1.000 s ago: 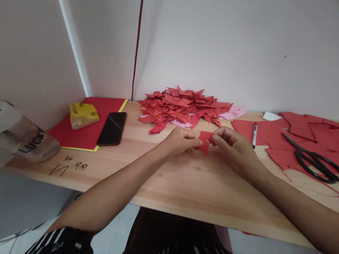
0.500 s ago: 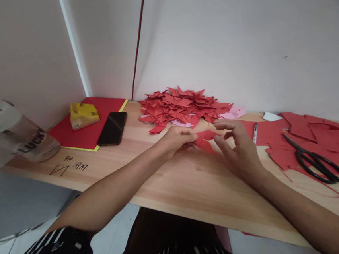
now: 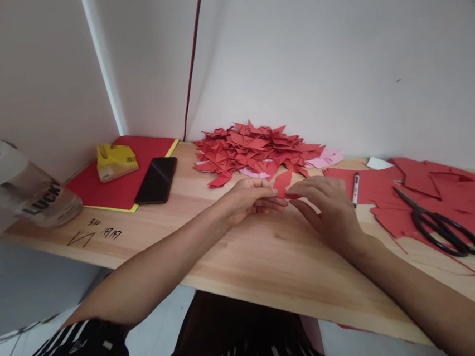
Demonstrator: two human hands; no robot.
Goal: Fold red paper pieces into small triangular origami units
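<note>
From my remote station I count one left hand, one right hand, one red paper piece; toward nine o'clock, one bottle, one yellow packet, one phone; toward three, one pen, one pair of scissors. Folded red pieces, toward one o'clock, overlap beyond my counting.

Your small red piece looked like matt paper, as did the folded pile along the back edge of the smooth wood-grain desk, while toward its left edge the phone was glossy and the bottle resembled clear plastic.
</note>
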